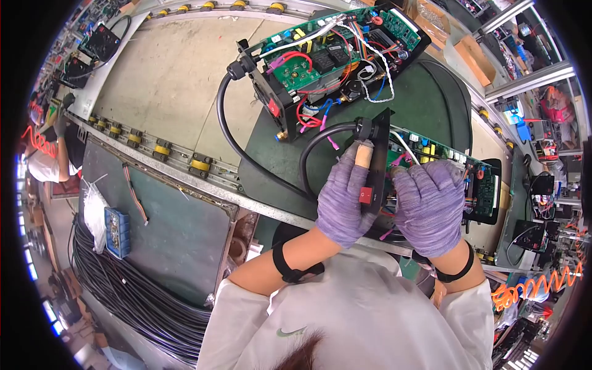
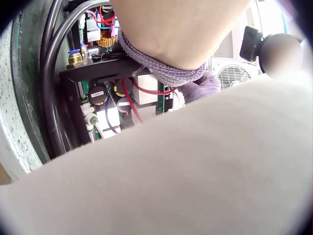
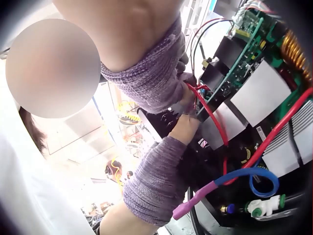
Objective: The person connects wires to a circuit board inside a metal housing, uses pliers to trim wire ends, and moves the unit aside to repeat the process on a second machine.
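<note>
An open electronic unit (image 1: 475, 179) lies on a green mat (image 1: 431, 105), its black end panel (image 1: 379, 142) facing me. My left hand (image 1: 342, 197), in a purple glove, grips that panel beside a red switch (image 1: 365, 196), bare thumb tip up by the black cable (image 1: 308, 154). My right hand (image 1: 428, 209), also gloved, curls its fingers into the unit's wiring. In the right wrist view the right hand (image 3: 151, 78) pinches at a red wire (image 3: 215, 122), with the left hand (image 3: 156, 181) below it. The left wrist view shows the panel (image 2: 98, 71); a sleeve (image 2: 195, 171) hides the rest.
A second open unit (image 1: 320, 58) with a green board and coloured wires stands farther back on the mat. A roller rail (image 1: 200, 164) runs diagonally at left. Beyond it lie a grey pad (image 1: 166, 228), a blue part (image 1: 117, 231) and a bundle of black cables (image 1: 123, 296).
</note>
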The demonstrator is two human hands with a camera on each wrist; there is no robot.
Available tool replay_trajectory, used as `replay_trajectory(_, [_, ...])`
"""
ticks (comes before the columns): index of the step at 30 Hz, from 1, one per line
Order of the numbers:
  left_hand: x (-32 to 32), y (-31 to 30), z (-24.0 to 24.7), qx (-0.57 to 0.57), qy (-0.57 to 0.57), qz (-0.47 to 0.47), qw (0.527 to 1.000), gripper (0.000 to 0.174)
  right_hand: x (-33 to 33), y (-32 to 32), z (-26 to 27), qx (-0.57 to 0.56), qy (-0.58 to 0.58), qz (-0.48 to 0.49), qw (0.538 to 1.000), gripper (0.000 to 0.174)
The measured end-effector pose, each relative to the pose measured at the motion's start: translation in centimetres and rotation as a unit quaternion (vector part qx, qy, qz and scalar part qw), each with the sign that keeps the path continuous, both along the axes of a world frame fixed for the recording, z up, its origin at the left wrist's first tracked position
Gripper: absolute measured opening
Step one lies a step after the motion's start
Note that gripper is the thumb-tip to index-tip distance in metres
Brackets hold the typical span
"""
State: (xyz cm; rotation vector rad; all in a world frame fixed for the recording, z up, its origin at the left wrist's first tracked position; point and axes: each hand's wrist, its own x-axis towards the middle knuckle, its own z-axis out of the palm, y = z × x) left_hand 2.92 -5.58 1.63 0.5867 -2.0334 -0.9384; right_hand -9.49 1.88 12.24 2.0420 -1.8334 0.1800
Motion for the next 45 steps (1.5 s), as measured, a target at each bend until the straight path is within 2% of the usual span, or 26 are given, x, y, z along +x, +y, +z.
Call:
replay_trajectory(2, [0.1, 0.0, 0.0, 0.004, -0.004, 0.0, 1.0, 0.093, 0.5, -0.3, -0.1, 0.018, 0.014, 0.005, 1.0, 0.035])
replay_trajectory(11, [0.1, 0.0, -0.6, 0.027, -0.029, -0.006, 0.999, 0.092, 0.9, -1.1, 0.7, 0.038, -0.065, -0.053, 0.996, 0.029])
replay_trajectory(14, [0.1, -0.1, -0.3, 0.019, -0.019, -0.016, 1.0, 0.098, -0.2, -0.3, 0.1, 0.013, -0.102, -0.045, 0.994, 0.028])
replay_trajectory(15, [0.2, -0.1, -0.6, 0.009, -0.01, -0.019, 1.0, 0.099, -0.7, 0.0, 0.4, 0.003, -0.16, -0.028, 0.987, 0.028])
replay_trajectory(17, [0.9, -0.2, -0.5, -0.005, -0.017, -0.027, 0.999, 0.105, -1.0, 1.6, 0.8, -0.106, -0.123, -0.023, 0.986, 0.03])
replay_trajectory(18, [1.7, -0.1, -0.3, 0.035, -0.002, -0.042, 0.998, 0.099, -1.0, 2.8, 0.9, -0.159, -0.105, -0.022, 0.981, 0.031])
replay_trajectory(19, [2.5, 0.3, -0.8, 0.03, 0.041, -0.025, 0.998, 0.091, -1.5, 4.7, 0.5, -0.16, -0.114, -0.003, 0.981, 0.033])
replay_trajectory(22, [4.8, 1.8, -4.6, 0.028, 0.11, 0.008, 0.994, 0.065, -2.2, 8.2, -2.2, -0.063, -0.174, 0.07, 0.98, 0.031])
replay_trajectory(24, [5.6, 1.7, -2.5, -0.049, 0.068, 0.028, 0.996, 0.045, -1.6, 8.7, -3.7, 0.031, -0.125, 0.043, 0.991, 0.03])
replay_trajectory(25, [5.3, 2.1, -2.4, -0.036, 0.113, 0.046, 0.992, 0.035, -1.3, 8.8, -4.4, 0.078, -0.102, 0.029, 0.991, 0.03])
replay_trajectory(28, [5.2, 1.2, 0.6, -0.118, 0.101, -0.051, 0.987, 0.027, -1.0, 9.0, -6.3, 0.096, -0.128, -0.004, 0.987, 0.032])
replay_trajectory(29, [4.9, 1.5, 1.1, -0.139, 0.118, -0.031, 0.983, 0.021, -1.0, 8.9, -6.6, 0.075, -0.132, -0.003, 0.988, 0.033])
replay_trajectory(32, [3.9, 1.3, 4.7, -0.294, 0.028, 0.016, 0.955, 0.022, -1.0, 8.6, -6.1, -0.026, -0.101, 0.014, 0.994, 0.035])
replay_trajectory(33, [3.5, 1.5, 5.3, -0.344, -0.029, 0.059, 0.936, 0.026, -0.9, 8.4, -5.6, -0.086, -0.08, 0.005, 0.993, 0.035])
replay_trajectory(35, [1.6, 1.7, 6.8, -0.357, -0.122, 0.088, 0.922, 0.026, -1.0, 7.8, -4.5, -0.201, -0.035, -0.014, 0.979, 0.036])
replay_trajectory(36, [0.8, 2.0, 7.3, -0.363, -0.168, 0.102, 0.911, 0.027, -1.3, 7.3, -4.4, -0.223, -0.046, -0.027, 0.973, 0.037])
replay_trajectory(38, [-0.1, 2.8, 7.0, -0.396, -0.182, 0.136, 0.89, 0.024, -2.0, 6.2, -4.2, -0.266, -0.066, -0.053, 0.96, 0.038])
replay_trajectory(39, [-0.5, 2.8, 6.6, -0.412, -0.189, 0.154, 0.878, 0.024, -2.0, 6.1, -3.8, -0.254, -0.071, -0.064, 0.963, 0.035])
replay_trajectory(42, [-1.0, 2.9, 5.6, -0.446, -0.195, 0.117, 0.865, 0.021, -2.4, 5.6, -3.9, -0.224, -0.144, -0.044, 0.963, 0.031])
replay_trajectory(45, [-1.0, 3.3, 6.1, -0.413, -0.219, 0.081, 0.88, 0.022, -2.5, 6.1, -4.1, -0.213, -0.161, -0.033, 0.963, 0.027])
